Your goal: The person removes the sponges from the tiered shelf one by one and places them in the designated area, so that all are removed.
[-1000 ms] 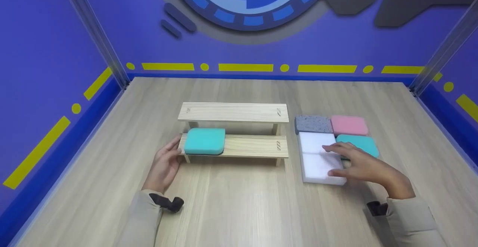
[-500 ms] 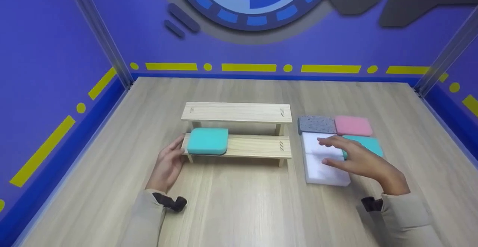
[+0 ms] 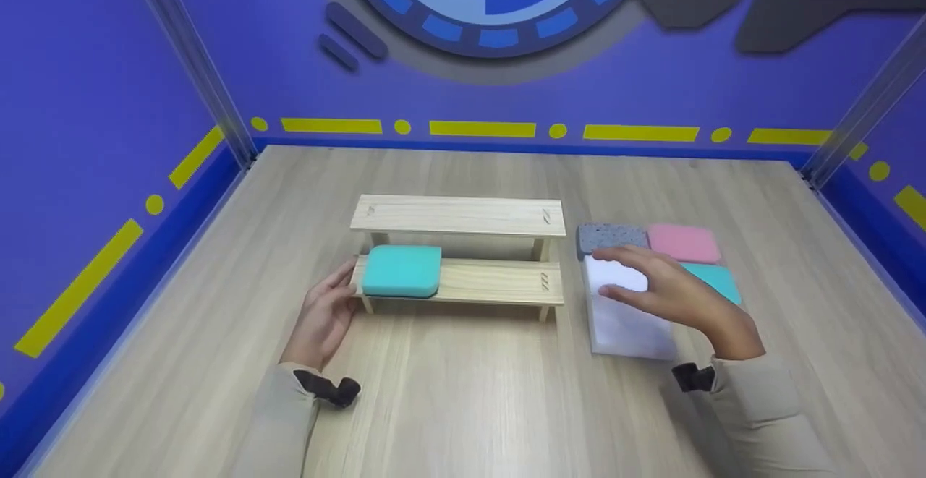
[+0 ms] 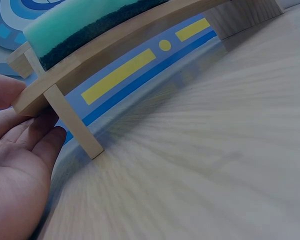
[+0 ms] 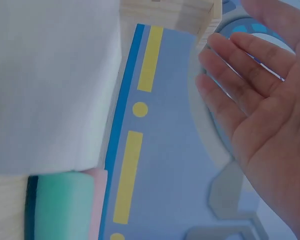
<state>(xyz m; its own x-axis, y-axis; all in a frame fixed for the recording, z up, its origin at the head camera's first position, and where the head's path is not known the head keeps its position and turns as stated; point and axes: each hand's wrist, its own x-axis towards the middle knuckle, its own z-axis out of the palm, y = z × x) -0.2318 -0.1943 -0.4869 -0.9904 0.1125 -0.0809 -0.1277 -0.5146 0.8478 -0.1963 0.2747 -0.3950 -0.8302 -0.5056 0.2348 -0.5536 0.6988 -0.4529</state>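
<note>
My left hand (image 3: 322,315) grips the left end of a two-tier wooden rack (image 3: 499,280). In the left wrist view the thumb lies at the end of the lower board and the fingers reach beneath it. A turquoise sponge (image 3: 401,270) with a dark scouring layer underneath rests on the left part of that lower tier. My right hand (image 3: 673,293) hovers over two white sponges (image 3: 629,326), thumb and fingers spread apart, nothing between them. In the right wrist view its palm (image 5: 275,135) faces the camera, fingers relaxed, apart from the white sponge (image 5: 50,85).
A grey speckled sponge (image 3: 611,238) and a pink sponge (image 3: 684,243) lie behind the white ones. Another turquoise sponge (image 3: 716,283) lies partly hidden by the right hand. Blue printed walls (image 3: 492,102) border the wooden table (image 3: 463,406).
My right hand has moved left and slightly up over the white sponges. The left hand stays at the rack's end, and the sponges have not moved.
</note>
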